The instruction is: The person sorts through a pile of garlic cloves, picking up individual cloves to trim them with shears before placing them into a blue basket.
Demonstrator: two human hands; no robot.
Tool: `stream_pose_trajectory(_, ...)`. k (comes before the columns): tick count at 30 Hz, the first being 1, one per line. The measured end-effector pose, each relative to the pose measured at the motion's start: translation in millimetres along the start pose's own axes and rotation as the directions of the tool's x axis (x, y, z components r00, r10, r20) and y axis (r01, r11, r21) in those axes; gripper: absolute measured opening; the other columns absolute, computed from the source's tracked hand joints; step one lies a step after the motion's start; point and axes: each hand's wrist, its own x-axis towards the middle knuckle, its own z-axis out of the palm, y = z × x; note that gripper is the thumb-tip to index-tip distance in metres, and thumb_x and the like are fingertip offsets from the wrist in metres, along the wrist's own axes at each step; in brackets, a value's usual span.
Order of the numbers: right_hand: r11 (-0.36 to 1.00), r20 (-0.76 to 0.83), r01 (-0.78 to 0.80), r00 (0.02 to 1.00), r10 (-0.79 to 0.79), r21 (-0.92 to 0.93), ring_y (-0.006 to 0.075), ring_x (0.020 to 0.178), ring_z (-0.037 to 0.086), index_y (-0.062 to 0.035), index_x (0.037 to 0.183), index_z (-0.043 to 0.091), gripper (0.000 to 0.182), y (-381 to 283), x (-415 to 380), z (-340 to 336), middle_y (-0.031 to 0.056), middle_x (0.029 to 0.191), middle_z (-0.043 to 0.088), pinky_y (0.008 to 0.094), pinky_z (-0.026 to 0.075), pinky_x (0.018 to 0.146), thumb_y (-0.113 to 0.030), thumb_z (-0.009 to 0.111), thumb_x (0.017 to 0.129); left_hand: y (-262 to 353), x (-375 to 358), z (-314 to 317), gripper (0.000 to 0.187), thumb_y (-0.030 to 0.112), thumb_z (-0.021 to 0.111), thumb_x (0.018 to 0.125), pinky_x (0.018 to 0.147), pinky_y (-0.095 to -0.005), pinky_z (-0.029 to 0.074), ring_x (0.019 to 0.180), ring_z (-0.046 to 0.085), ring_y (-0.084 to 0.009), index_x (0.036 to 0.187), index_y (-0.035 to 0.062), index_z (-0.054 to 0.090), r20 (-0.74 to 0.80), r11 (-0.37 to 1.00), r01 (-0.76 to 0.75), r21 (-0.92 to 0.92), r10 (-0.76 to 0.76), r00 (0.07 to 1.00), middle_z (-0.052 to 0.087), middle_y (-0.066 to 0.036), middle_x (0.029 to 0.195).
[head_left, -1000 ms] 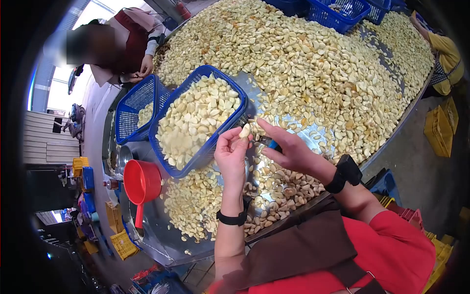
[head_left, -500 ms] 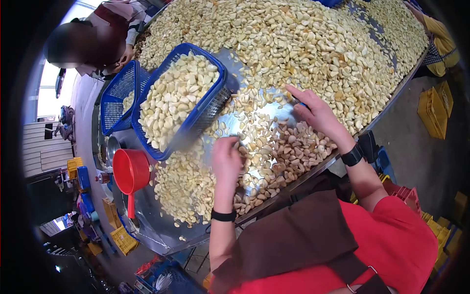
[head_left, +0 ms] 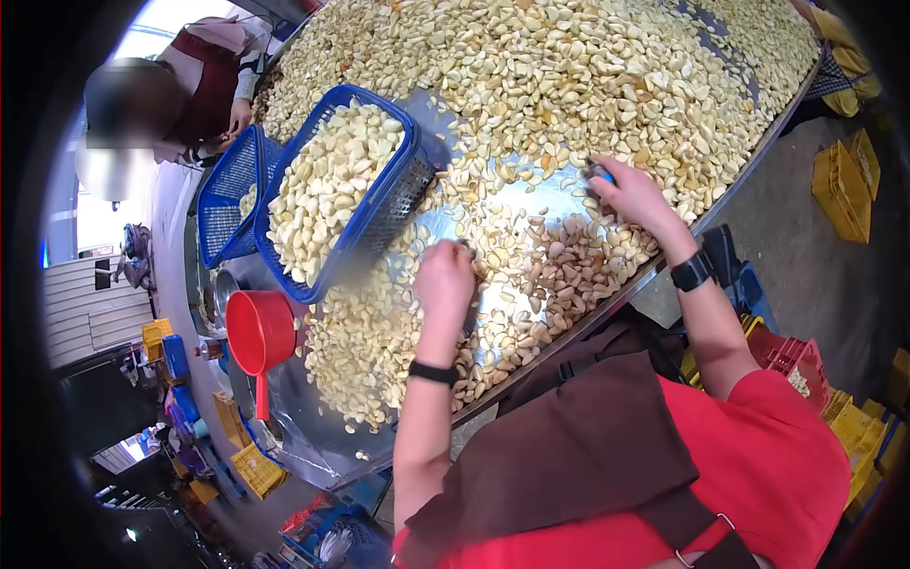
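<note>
My right hand (head_left: 633, 197) is closed around a small tool with a blue handle (head_left: 604, 174); its working end is hard to make out. It hovers at the near edge of a big heap of pale, garlic-clove-like pieces (head_left: 569, 85). My left hand (head_left: 445, 280) has its fingers curled together over the pieces near the metal table's middle; what they pinch, if anything, is hidden. Between my hands lie scattered pale pieces and a pile of browner pieces (head_left: 573, 256). Left of my left hand is a loose pile of pale pieces (head_left: 355, 351).
A blue basket (head_left: 412, 175) heaped with pale pieces stands left of centre, beside another blue basket (head_left: 220, 204). A red long-handled scoop (head_left: 261, 332) sits on the metal table (head_left: 308, 431). Another person (head_left: 204, 85) works at the far left; a yellow sleeve (head_left: 844, 57) shows at right.
My right hand has moved a little right, its extended index finger now drawn in round the blue-handled tool. My left hand stays low over the pieces, slightly higher. The view has shifted slightly.
</note>
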Motion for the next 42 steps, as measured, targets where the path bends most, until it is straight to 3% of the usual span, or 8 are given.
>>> stream_pose_trajectory(2, 0.988, 0.195, -0.12, 0.971, 0.136, -0.093, 0.0355, 0.088, 0.063, -0.0033, 0.112, 0.056, 0.04, -17, 9, -2, 0.0198, 0.091, 0.066, 0.0448, 0.05, 0.078, -0.033, 0.05, 0.085, 16, 14, 26, 0.019, 0.019, 0.068, 0.075, 0.068, -0.0421, 0.051, 0.076, 0.062, -0.033, 0.088, 0.0075, 0.061, 0.163, 0.993, -0.067, 0.093, 0.051, 0.985, 0.062, -0.016, 0.087)
stream_pose_trajectory(6, 0.947, 0.128, -0.2, 0.963, 0.238, -0.253, 0.0352, 0.09, 0.063, -0.0022, 0.106, 0.058, 0.037, -4, 10, 3, 0.0209, 0.095, 0.065, 0.045, 0.05, 0.08, -0.032, 0.051, 0.085, 19, 21, 48, 0.014, 0.016, 0.065, 0.074, 0.068, -0.0437, 0.05, 0.078, 0.062, -0.0344, 0.084, 0.0094, 0.058, 0.317, 0.987, -0.082, 0.137, 0.034, 0.948, 0.063, -0.016, 0.083)
stream_pose_trajectory(12, 0.999, 0.325, -0.026, 0.945, 0.031, -0.022, 0.0371, 0.089, 0.062, -0.0015, 0.104, 0.059, 0.036, -20, -1, 25, 0.0215, 0.095, 0.065, 0.0454, 0.05, 0.079, -0.031, 0.051, 0.086, 18, 16, 53, 0.01, 0.009, 0.06, 0.074, 0.068, -0.0433, 0.049, 0.076, 0.061, -0.0346, 0.083, 0.0077, 0.056, 0.18, 0.992, -0.041, 0.12, 0.019, 0.983, 0.062, -0.016, 0.083)
stream_pose_trajectory(17, 0.981, 0.108, -0.18, 0.976, 0.187, -0.07, 0.0371, 0.089, 0.062, -0.0002, 0.103, 0.058, 0.038, -7, 12, -2, 0.0215, 0.095, 0.064, 0.0451, 0.048, 0.079, -0.034, 0.051, 0.087, 21, 9, 35, 0.015, 0.006, 0.059, 0.076, 0.065, -0.0362, 0.048, 0.071, 0.059, -0.0258, 0.091, 0.006, 0.056, 0.195, 0.965, 0.218, -0.148, -0.188, 0.963, 0.061, -0.013, 0.084)
stream_pose_trajectory(19, 0.991, 0.118, -0.122, 0.985, 0.128, -0.061, 0.037, 0.088, 0.062, -0.001, 0.103, 0.058, 0.039, -5, 12, -4, 0.0214, 0.094, 0.065, 0.0442, 0.048, 0.08, -0.036, 0.051, 0.086, 18, 6, 26, 0.018, 0.004, 0.058, 0.082, 0.06, -0.0271, 0.047, 0.071, 0.058, -0.0159, 0.099, 0.0054, 0.055, 0.436, 0.325, 0.475, -0.818, -0.188, 0.88, 0.06, -0.008, 0.087)
stream_pose_trajectory(20, 0.993, 0.149, -0.119, 0.981, 0.121, -0.017, 0.0372, 0.087, 0.062, -0.0023, 0.103, 0.059, 0.04, -6, 10, -3, 0.021, 0.091, 0.065, 0.0437, 0.048, 0.08, -0.037, 0.052, 0.085, 14, 4, 27, 0.019, 0.002, 0.052, 0.088, 0.061, -0.0216, 0.049, 0.076, 0.06, -0.0122, 0.107, 0.004, 0.054, 0.501, 0.063, 0.507, -0.859, -0.091, 0.86, 0.062, -0.008, 0.095)
stream_pose_trajectory(27, 0.981, 0.169, 0.004, 0.985, -0.038, 0.196, 0.0336, 0.083, 0.062, -0.0059, 0.115, 0.057, 0.04, -35, -17, 27, 0.0179, 0.092, 0.065, 0.0369, 0.049, 0.073, -0.033, 0.059, 0.085, 27, -6, 15, 0.024, 0.001, 0.052, 0.09, 0.07, -0.0256, 0.057, 0.088, 0.066, -0.0196, 0.114, 0.0036, 0.053, 0.491, -0.491, 0.473, -0.731, 0.102, 0.865, 0.063, -0.012, 0.103)
stream_pose_trajectory(42, 0.911, 0.142, 0.237, 0.944, -0.298, 0.337, 0.0412, 0.081, 0.062, -0.0013, 0.136, 0.037, 0.06, -93, -50, 54, 0.027, 0.092, 0.062, 0.0447, 0.049, 0.072, -0.033, 0.057, 0.088, 50, -14, 14, 0.018, -0.003, 0.054, 0.088, 0.07, -0.0258, 0.055, 0.084, 0.064, -0.0196, 0.106, -0.0015, 0.056, 0.462, -0.453, 0.403, -0.795, -0.023, 0.886, 0.062, -0.015, 0.101)
